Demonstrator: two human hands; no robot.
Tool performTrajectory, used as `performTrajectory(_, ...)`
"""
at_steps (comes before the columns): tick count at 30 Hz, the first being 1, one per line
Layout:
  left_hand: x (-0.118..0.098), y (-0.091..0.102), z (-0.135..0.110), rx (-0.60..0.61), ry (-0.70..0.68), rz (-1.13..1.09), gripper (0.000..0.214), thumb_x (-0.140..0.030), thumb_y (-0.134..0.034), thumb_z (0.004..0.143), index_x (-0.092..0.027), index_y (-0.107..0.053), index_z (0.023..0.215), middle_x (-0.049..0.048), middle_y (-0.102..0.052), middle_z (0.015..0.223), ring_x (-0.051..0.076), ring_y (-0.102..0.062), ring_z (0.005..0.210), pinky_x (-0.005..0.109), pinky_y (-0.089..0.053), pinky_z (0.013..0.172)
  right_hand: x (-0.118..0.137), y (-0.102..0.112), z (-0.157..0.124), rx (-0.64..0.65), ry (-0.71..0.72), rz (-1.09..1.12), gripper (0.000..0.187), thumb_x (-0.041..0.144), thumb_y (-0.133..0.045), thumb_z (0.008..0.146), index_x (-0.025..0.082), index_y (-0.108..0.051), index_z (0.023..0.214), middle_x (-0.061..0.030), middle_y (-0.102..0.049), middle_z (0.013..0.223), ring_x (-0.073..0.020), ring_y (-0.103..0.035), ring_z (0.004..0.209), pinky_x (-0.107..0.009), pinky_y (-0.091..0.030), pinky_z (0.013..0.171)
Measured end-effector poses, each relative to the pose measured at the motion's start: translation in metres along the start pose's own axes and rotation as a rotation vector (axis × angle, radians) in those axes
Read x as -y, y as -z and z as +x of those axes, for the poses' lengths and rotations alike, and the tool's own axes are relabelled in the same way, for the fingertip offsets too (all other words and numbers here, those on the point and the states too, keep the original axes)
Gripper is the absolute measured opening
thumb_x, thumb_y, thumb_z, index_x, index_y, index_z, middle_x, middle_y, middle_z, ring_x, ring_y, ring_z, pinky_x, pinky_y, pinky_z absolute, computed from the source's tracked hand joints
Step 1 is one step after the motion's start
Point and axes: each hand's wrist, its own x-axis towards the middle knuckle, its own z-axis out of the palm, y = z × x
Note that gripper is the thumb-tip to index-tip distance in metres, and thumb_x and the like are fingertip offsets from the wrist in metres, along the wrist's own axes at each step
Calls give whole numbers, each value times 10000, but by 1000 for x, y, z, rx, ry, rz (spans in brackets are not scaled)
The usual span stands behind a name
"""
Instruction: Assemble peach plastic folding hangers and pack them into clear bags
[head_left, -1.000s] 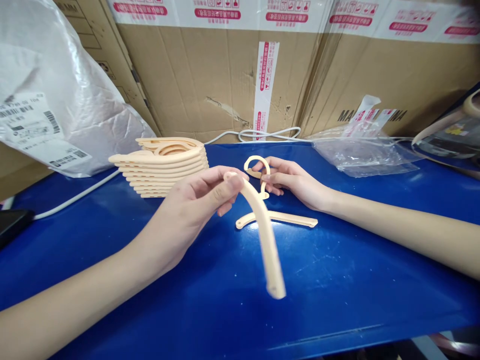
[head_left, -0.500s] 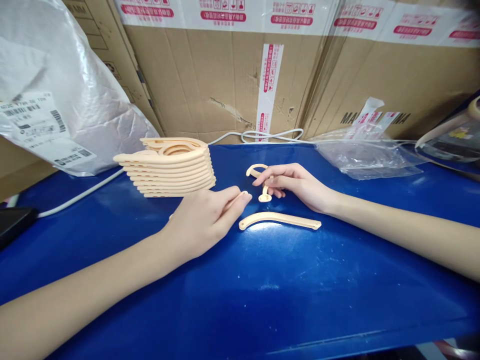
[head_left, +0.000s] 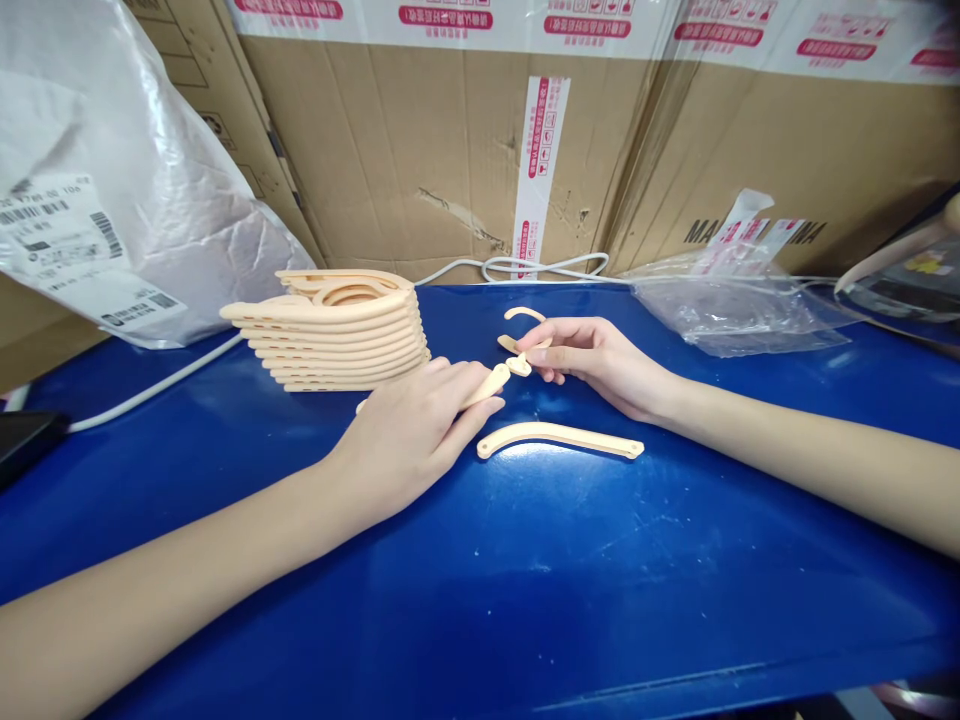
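My left hand point(head_left: 420, 430) is closed around a cream plastic hanger arm point(head_left: 493, 383); its rounded tip sticks out past the thumb and the rest is mostly covered by the fingers. Pinched in my right hand point(head_left: 592, 365) is a cream hanger hook point(head_left: 523, 313), its curved end showing beyond the fingertips. The hook's small flat base point(head_left: 518, 366) is close by the tip of the held arm; whether they touch I cannot tell. A second curved hanger arm point(head_left: 555, 434) lies on the blue table just in front of both hands.
A neat stack of cream folded hangers point(head_left: 330, 340) stands behind my left hand. Cardboard boxes point(head_left: 390, 160) line the back, with a white cable point(head_left: 540, 268) before them. A plastic bag point(head_left: 720, 315) lies back right, a big grey parcel point(head_left: 150, 200) left, a dark device point(head_left: 30, 445) left.
My right hand has lifted and turned the hook, bringing its base towards my left hand. The hanger arm in my left hand now shows more of its tip. The loose arm stays put.
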Motion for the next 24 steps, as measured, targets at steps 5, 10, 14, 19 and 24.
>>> performTrajectory(5,2,-3,-2,-10,49,-9,250,-359,-435,1026,-186,-511,861,-57,-515,638,122,-514,543,243,-264,520,0,1,1,-2,-22,35,145,255,-822,736,215,-783,870,17,-721,801,-62,-558,656,-206,-408,617)
performTrajectory(10,3,-6,-4,-17,-6,19,226,-352,-435,1029,-195,-497,879,-70,-498,606,113,-503,495,233,-254,503,-1,4,1,38,-25,19,148,270,-829,735,223,-787,870,20,-730,808,-58,-559,648,-208,-421,626)
performTrajectory(14,2,-6,-3,-27,-15,36,204,-342,-436,1027,-199,-485,889,-71,-496,603,113,-502,485,229,-253,496,-1,6,2,65,-40,6,131,245,-834,723,234,-789,846,29,-733,800,-53,-566,654,-210,-429,642)
performTrajectory(19,2,-4,-1,16,-4,22,199,-348,-428,1026,-205,-471,894,-72,-492,597,111,-501,482,220,-256,494,-1,6,2,105,-27,-33,141,238,-848,693,232,-786,820,25,-742,812,-79,-620,732,-248,-463,743)
performTrajectory(24,0,-3,-1,39,-4,15,234,-344,-419,1024,-205,-437,836,-68,-489,606,108,-504,505,215,-274,510,1,6,2,73,-55,11,141,249,-835,699,202,-768,813,22,-714,773,-65,-552,636,-226,-414,605)
